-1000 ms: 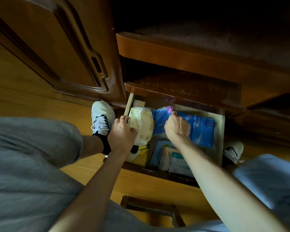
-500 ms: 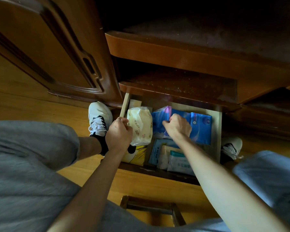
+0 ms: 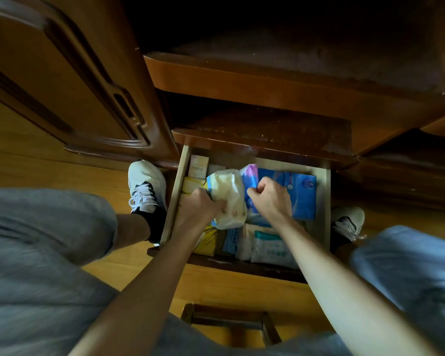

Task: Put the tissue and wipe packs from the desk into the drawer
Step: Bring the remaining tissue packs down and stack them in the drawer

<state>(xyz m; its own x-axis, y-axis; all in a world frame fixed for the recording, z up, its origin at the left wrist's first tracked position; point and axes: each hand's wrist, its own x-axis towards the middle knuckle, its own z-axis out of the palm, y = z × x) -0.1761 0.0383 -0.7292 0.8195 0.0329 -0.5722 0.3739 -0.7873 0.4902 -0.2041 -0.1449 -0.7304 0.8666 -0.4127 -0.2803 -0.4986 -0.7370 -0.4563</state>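
The open wooden drawer (image 3: 325, 201) sits below the desk, full of packs. My left hand (image 3: 199, 205) is shut on a cream-white wipe pack (image 3: 229, 194), which stands tilted in the drawer's left half. My right hand (image 3: 270, 199) pinches the left edge of a blue tissue pack (image 3: 299, 194) with a pink-purple end, lying flat at the back right. Nearer the front lie a white-and-teal wipe pack (image 3: 270, 249), a light blue pack (image 3: 231, 240) and a yellow pack (image 3: 207, 242).
Small cream boxes (image 3: 198, 167) stand in the drawer's back left corner. A dark shelf (image 3: 267, 127) overhangs the drawer's rear. My white shoes (image 3: 145, 183) flank the drawer on the wood floor. A stool frame (image 3: 229, 319) is between my knees, and a cabinet door (image 3: 75, 80) hangs open at left.
My left hand has moved right from the drawer's left wall and gripped the cream-white pack. My right hand has shifted left along the blue pack's edge. The camera has moved closer.
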